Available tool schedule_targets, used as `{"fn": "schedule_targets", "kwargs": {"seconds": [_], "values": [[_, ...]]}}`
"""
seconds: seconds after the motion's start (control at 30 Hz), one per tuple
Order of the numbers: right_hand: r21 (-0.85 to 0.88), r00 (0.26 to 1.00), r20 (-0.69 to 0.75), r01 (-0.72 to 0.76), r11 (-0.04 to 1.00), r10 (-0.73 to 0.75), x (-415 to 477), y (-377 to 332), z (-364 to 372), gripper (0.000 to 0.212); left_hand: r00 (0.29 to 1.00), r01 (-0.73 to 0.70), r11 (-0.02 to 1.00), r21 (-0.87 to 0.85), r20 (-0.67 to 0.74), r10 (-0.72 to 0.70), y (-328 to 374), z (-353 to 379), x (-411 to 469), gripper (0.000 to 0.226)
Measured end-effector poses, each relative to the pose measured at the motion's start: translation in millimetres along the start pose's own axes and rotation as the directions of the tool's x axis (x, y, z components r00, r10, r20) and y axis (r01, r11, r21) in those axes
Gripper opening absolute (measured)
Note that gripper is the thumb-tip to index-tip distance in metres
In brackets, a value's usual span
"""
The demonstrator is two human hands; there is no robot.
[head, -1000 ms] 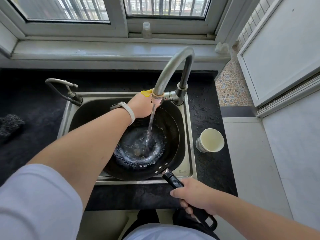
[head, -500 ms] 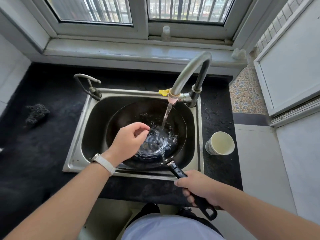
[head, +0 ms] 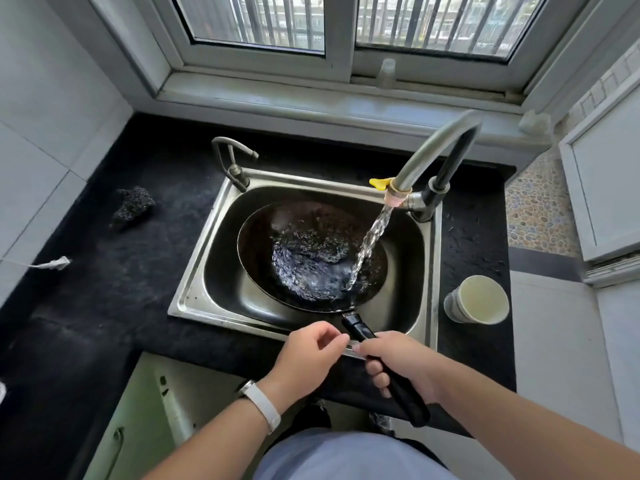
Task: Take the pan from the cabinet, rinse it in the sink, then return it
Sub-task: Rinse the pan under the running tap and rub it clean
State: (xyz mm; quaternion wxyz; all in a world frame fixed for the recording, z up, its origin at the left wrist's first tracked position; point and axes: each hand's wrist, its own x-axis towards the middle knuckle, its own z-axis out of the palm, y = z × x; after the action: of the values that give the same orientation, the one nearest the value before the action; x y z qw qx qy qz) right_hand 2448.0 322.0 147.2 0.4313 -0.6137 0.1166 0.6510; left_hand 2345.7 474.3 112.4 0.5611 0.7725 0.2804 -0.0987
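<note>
Fingers of the right hand (head: 403,363) were wrapped tight round the black handle (head: 384,367) of the pan (head: 311,261), the wrist low at the front edge of the counter and the forearm running back toward the body on the right. The left hand (head: 308,353) hung just beside it, loosely curled and holding nothing, its fingertips (head: 341,337) almost meeting the right thumb over the handle, though I could not tell whether they touched.

The pan sat tilted in the steel sink (head: 194,289), handle poking out over the near rim. Water from the curved tap (head: 433,147) struck the right side of the pan and swirled in its bowl, so this looked like the rinsing step, well under way. Next, I judged, the pan needed swilling and tipping out, then the tap shutting off, before its return to the cabinet. A paper cup (head: 479,301) stood on the dark counter (head: 104,289) right of the sink, near enough to be knocked.
</note>
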Motion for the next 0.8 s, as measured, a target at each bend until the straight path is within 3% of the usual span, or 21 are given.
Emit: {"fn": "schedule_targets", "kwargs": {"seconds": [0.2,0.33,0.4,0.57,0.8], "values": [[0.080,0.998,0.062,-0.036,0.996,0.031,-2.3,-8.5,3.8,0.014,0.967,0.238,0.942,-0.237,0.147,-0.208,2.9,11.4,11.1,0.018],[0.142,0.994,0.094,-0.069,0.987,0.056,0.1,-10.6,2.4,0.027,0.960,0.259,0.905,-0.338,0.190,-0.204,6.9,10.7,17.2,0.024],[0.161,0.992,0.108,-0.089,0.983,0.072,2.2,-10.5,2.7,0.030,0.962,0.252,0.897,-0.364,0.192,-0.193,8.2,12.6,19.3,0.014],[0.193,0.981,0.158,-0.141,0.971,0.111,7.9,-7.0,-0.4,0.014,0.965,0.251,0.877,-0.411,0.183,-0.190,12.6,18.4,19.1,0.009],[0.203,0.971,0.190,-0.183,0.962,0.144,8.3,-5.7,-1.2,0.010,0.963,0.266,0.886,-0.380,0.156,-0.222,10.6,20.9,14.8,0.013]]}}
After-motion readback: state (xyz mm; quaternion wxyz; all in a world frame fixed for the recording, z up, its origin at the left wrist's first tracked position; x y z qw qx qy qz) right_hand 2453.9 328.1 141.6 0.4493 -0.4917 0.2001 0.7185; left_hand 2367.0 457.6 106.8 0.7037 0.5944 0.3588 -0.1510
